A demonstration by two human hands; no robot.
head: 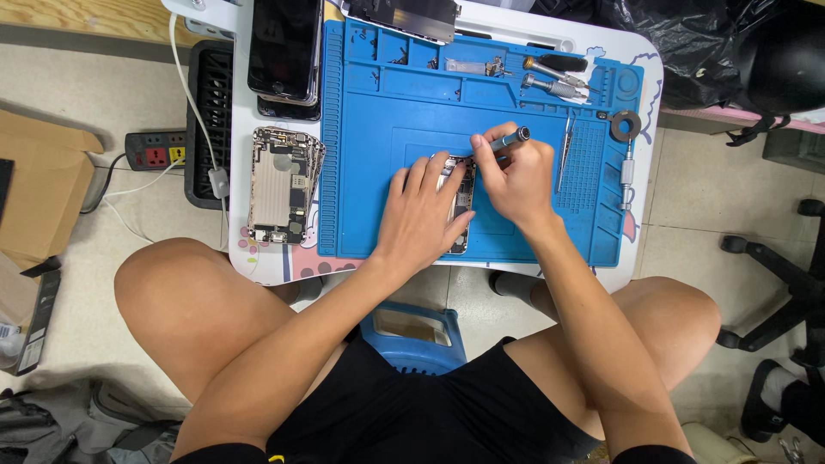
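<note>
Pinning phone (458,206) flat on mat (369,129) under my left hand (421,215), fingers spread, so it is not sliding. Right hand (516,176) closed around screwdriver (509,139), tip angling down onto phone's top end. Spare drivers (554,76) lying beyond grip.

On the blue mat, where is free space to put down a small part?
Free: the blue mat left of the left hand, and its lower right corner below the tweezers. Crowded: the top trays with screwdrivers, and the centre, where both hands cover the opened phone.
</note>
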